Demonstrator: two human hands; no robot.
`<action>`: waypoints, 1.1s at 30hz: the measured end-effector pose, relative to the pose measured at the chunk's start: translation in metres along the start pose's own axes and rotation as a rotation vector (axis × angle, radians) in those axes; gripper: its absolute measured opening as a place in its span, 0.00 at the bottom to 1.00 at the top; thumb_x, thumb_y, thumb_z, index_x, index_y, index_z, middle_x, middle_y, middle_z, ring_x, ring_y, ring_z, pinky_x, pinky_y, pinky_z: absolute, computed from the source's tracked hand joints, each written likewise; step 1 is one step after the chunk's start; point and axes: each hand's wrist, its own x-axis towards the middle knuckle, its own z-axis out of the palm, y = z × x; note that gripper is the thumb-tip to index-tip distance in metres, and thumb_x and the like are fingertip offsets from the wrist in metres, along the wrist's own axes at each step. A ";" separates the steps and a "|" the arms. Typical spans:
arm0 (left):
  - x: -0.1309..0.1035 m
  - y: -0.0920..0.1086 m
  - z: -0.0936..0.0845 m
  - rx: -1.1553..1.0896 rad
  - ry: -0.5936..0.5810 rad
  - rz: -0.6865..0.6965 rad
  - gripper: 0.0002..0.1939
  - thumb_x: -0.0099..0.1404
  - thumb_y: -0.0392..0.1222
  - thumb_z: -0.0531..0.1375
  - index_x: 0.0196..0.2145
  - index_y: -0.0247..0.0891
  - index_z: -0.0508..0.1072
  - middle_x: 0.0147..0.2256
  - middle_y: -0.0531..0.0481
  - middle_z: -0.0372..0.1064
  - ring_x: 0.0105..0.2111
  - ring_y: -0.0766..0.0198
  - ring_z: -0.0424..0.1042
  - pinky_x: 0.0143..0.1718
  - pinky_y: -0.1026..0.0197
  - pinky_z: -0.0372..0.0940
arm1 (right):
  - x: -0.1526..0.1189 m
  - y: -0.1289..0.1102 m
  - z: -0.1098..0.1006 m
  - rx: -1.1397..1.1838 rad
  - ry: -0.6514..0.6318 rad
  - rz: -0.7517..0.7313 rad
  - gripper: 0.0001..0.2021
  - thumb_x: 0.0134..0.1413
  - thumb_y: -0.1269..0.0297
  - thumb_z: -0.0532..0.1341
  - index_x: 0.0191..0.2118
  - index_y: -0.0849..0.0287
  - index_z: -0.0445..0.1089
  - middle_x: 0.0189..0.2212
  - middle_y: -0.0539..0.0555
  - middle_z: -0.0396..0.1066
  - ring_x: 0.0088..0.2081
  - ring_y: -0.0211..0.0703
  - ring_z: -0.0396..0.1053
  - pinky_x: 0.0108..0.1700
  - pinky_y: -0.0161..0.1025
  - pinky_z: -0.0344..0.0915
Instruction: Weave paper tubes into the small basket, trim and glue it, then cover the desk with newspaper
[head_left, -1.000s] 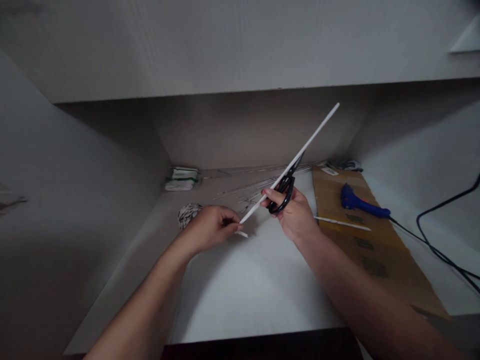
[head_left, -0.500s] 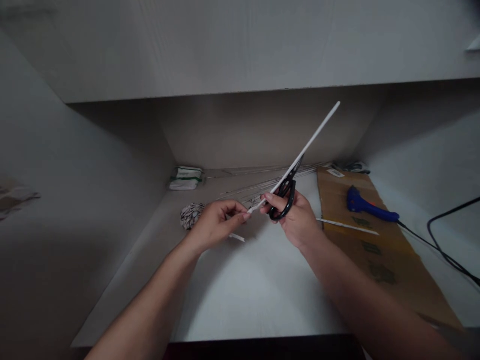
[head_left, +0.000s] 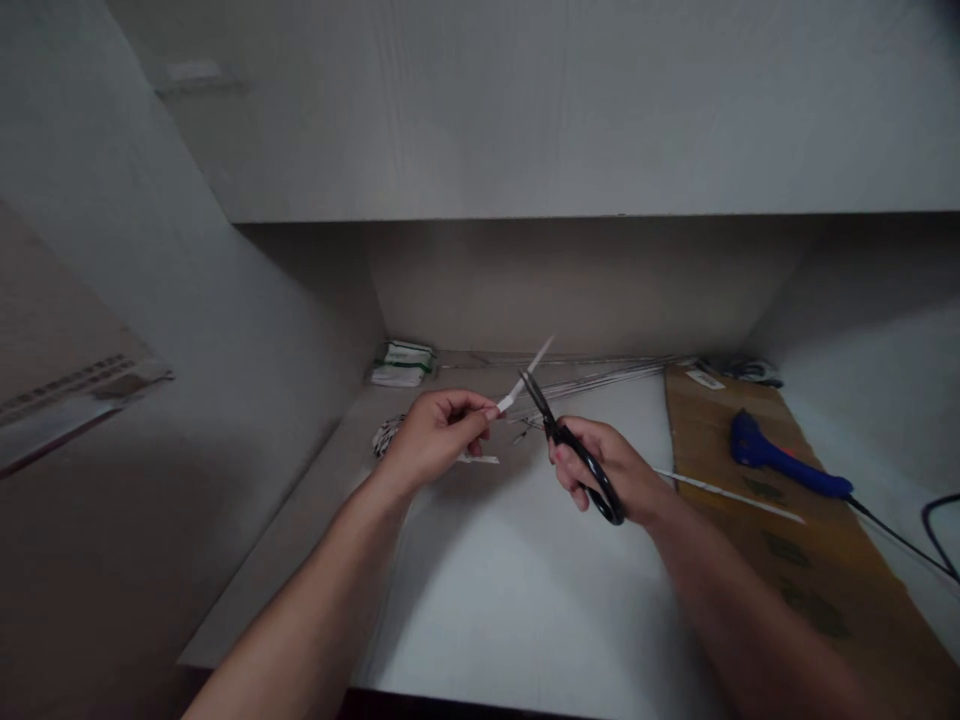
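Observation:
My left hand (head_left: 442, 440) pinches a thin white paper strip (head_left: 511, 397) between thumb and fingertips. The strip's free end points up and to the right, looking flat and tapered. Black-handled scissors (head_left: 574, 440) are in my right hand (head_left: 604, 465), with fingers around the handles. Their blade tips meet the strip just beyond my left fingertips; whether they cut into it I cannot tell. Below my left hand shows another white end piece (head_left: 484, 460), partly hidden. A coiled, striped bundle (head_left: 386, 435) lies behind my left wrist.
A blue glue gun (head_left: 784, 455) with a black cord rests on a brown cardboard sheet (head_left: 720, 440) at right. A twisted white stick (head_left: 731, 495) lies partly on the cardboard. Several thin rods (head_left: 600, 380) and a white-green packet (head_left: 405, 363) lie at the back, under an overhanging panel (head_left: 570, 120).
The scissors, earlier folded back in my right hand, now point forward with their tips at the strip. The long white stick rising past my right hand no longer shows; a shorter end does.

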 end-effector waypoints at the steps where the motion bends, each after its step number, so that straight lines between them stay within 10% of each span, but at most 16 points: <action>1: 0.000 0.001 -0.001 -0.007 0.012 0.004 0.11 0.58 0.46 0.63 0.32 0.34 0.76 0.23 0.55 0.67 0.19 0.73 0.64 0.21 0.69 0.59 | -0.001 0.000 -0.002 -0.042 -0.049 0.019 0.21 0.50 0.45 0.65 0.30 0.58 0.60 0.19 0.43 0.61 0.16 0.29 0.59 0.17 0.30 0.57; 33: 0.001 0.001 -0.005 -0.146 -0.080 -0.052 0.10 0.54 0.42 0.67 0.32 0.35 0.75 0.22 0.54 0.70 0.20 0.72 0.66 0.24 0.67 0.60 | 0.000 0.007 0.007 -0.122 -0.089 0.046 0.18 0.53 0.47 0.63 0.30 0.57 0.62 0.21 0.44 0.61 0.17 0.32 0.62 0.19 0.33 0.60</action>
